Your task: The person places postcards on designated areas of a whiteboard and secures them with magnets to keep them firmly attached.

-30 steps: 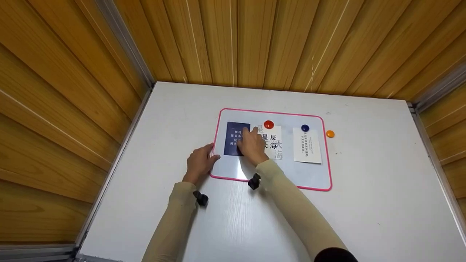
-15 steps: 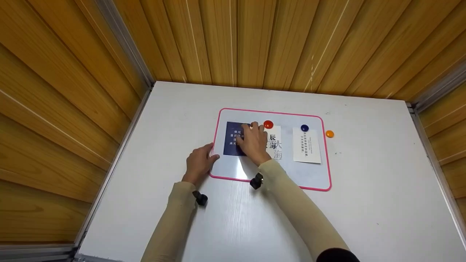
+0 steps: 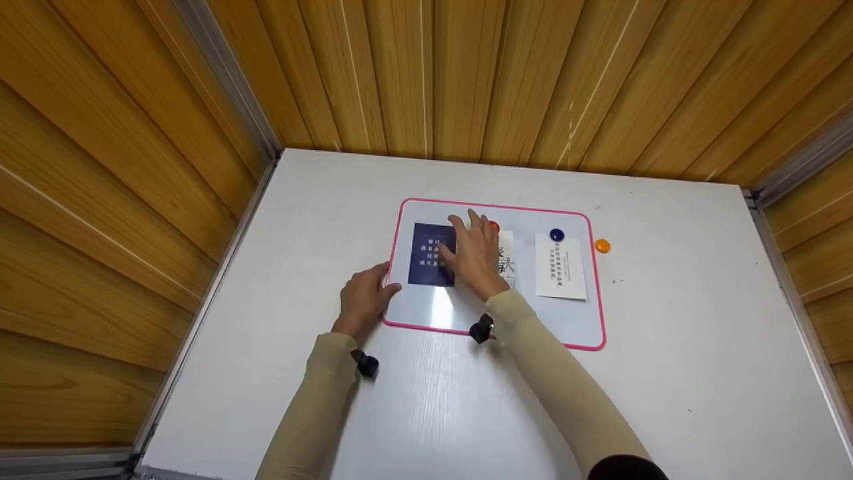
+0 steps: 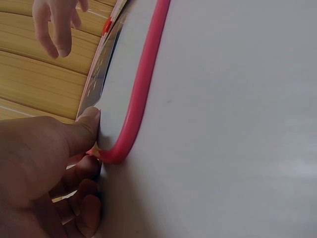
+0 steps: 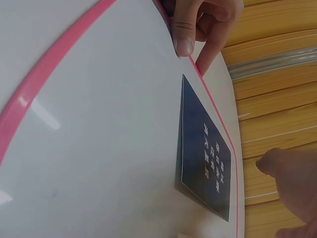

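Note:
A pink-rimmed whiteboard [image 3: 426,310] lies on the white table. My left hand [image 3: 363,297] grips its left edge; in the left wrist view the thumb [image 4: 88,128] lies on top, with the fingers curled at the rim. A dark blue card [image 3: 430,257] with white characters is on the board's left part, its near edge slightly raised in the right wrist view. My right hand [image 3: 478,257], fingers spread and holding nothing, hovers over a white card [image 3: 508,243] with black characters, hiding much of it. Behind the fingers, a red magnet [image 3: 494,227] shows partly.
Towards the board's right side, a blue magnet [image 3: 557,235] sits at the top of another white card [image 3: 561,270]. An orange magnet [image 3: 602,246] lies just outside the right rim. Wooden panel walls [image 3: 466,80] enclose the table [image 3: 686,280] at the back and sides.
My right hand has moved rightward off the blue card and spread its fingers, uncovering that card and covering part of the red magnet. My left hand stays at the board's edge.

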`<state>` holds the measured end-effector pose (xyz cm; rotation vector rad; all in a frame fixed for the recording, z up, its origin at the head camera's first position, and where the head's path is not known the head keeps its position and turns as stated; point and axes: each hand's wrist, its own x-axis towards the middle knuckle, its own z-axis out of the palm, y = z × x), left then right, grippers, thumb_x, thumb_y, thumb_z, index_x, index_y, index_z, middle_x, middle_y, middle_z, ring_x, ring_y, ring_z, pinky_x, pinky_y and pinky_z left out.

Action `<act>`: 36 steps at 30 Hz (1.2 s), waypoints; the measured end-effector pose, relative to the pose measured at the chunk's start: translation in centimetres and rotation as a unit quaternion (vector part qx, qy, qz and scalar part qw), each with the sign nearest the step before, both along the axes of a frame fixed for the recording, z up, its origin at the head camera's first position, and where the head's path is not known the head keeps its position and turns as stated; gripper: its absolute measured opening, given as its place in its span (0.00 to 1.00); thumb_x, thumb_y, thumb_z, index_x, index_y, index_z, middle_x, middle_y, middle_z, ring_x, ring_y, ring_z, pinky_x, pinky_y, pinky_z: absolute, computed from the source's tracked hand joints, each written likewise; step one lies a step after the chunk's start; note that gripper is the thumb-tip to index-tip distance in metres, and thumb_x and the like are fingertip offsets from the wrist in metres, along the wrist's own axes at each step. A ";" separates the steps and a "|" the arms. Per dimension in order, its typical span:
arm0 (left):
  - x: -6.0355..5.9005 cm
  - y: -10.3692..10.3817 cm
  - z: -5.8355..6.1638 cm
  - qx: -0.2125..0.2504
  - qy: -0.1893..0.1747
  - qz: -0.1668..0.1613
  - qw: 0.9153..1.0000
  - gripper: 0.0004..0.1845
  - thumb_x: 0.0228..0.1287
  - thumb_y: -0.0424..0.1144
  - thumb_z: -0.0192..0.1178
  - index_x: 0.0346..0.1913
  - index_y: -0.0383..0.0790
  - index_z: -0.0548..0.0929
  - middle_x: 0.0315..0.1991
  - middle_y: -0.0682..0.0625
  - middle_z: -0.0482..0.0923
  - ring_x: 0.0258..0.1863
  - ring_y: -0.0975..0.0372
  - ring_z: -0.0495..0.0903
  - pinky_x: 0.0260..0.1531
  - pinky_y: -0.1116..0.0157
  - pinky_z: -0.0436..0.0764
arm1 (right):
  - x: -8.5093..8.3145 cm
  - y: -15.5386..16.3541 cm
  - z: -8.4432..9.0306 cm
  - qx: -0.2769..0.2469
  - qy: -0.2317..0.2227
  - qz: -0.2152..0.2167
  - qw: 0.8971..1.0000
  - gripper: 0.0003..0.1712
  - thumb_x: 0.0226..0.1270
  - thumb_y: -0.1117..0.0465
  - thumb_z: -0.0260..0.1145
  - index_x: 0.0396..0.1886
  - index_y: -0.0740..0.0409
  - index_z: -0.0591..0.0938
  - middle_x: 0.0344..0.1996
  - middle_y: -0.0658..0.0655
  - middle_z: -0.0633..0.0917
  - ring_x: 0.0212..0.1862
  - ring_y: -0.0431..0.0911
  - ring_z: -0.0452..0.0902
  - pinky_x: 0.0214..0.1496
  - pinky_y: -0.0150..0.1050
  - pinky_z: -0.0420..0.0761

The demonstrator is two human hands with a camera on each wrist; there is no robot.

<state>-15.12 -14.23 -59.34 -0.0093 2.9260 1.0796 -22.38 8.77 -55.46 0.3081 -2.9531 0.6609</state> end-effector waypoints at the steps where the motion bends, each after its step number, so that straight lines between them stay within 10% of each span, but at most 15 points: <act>1: 0.0 0.0 0.0 0.000 0.000 0.000 1.000 0.30 0.68 0.45 0.69 0.70 0.40 0.78 0.57 0.44 0.85 0.52 0.52 0.84 0.54 0.49 0.79 | -0.1 0.2 0.0 0.001 0.003 0.001 1.000 0.37 0.70 0.44 0.69 0.73 0.50 0.73 0.76 0.65 0.64 0.77 0.66 0.55 0.78 0.60 0.50; 36: -0.3 0.0 -0.3 -0.015 -0.013 0.007 1.000 0.31 0.67 0.47 0.69 0.71 0.42 0.77 0.56 0.44 0.85 0.47 0.53 0.82 0.53 0.49 0.79 | -2.2 10.5 0.6 0.037 -0.034 -0.030 0.998 0.51 0.66 0.38 0.71 0.83 0.41 0.57 0.80 0.66 0.53 0.79 0.70 0.44 0.75 0.70 0.40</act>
